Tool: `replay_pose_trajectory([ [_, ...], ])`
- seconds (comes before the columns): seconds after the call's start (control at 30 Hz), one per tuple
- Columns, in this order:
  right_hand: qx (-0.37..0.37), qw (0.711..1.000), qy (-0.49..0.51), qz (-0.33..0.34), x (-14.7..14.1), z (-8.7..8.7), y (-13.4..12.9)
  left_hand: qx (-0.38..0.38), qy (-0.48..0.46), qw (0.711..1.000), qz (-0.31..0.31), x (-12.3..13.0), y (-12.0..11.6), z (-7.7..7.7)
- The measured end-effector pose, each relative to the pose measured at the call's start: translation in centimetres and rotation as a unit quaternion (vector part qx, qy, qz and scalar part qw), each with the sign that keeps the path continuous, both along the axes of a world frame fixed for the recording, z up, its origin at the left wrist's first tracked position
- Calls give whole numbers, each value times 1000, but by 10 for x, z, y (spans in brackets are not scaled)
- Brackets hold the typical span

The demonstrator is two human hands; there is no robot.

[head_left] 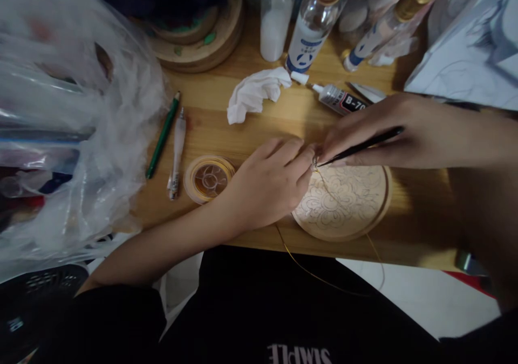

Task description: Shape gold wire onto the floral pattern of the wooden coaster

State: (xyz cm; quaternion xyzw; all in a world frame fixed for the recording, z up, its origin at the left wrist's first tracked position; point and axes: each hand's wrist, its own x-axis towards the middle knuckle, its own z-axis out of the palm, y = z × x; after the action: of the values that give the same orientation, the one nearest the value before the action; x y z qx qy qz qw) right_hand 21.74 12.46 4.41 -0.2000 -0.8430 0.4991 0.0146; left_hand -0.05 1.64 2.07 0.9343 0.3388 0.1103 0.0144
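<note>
My right hand is closed around slim black tweezers, their pointed tip angled down to the left. At that tip, the fingertips of my left hand are pinched together on a thin gold wire with a small shiny bent end. Both hands meet over the upper left edge of a round wooden disc with a flower pattern drawn in dark lines. More of the wire loops below the disc, past the table's front edge. My left fingers partly hide what they pinch.
Left of my hands lie a spool of gold wire, a pen and a green pencil. Behind are a crumpled tissue, a glue tube, scissors and bottles. Plastic bags cover the left side.
</note>
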Motion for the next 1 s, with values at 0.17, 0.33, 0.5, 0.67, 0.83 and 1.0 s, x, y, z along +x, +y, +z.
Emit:
replay_pose_trajectory([
  [0.17, 0, 999, -8, -34, 3, 0, -6, 15, -1, 1000, -2, 1, 0, 0],
  [0.33, -58, 996, -49, -52, -2, 2, -2, 2, 2, 1000, -4, 2, 0, 0],
  [0.5, -48, 996, -68, -30, -4, 3, 3, -12, -2, 1000, 4, 1, 0, -1],
  [0.67, 20, 993, -56, -104, 6, 8, -10, 6, -7, 1000, 9, 1, -1, -3],
  [0.83, 87, 962, -16, -257, 15, 20, -64, 26, -16, 999, 19, 1, -3, -4],
  [1.0, 279, 903, -104, -309, 12, 14, -129, 21, -31, 999, 19, -2, -3, -5],
])
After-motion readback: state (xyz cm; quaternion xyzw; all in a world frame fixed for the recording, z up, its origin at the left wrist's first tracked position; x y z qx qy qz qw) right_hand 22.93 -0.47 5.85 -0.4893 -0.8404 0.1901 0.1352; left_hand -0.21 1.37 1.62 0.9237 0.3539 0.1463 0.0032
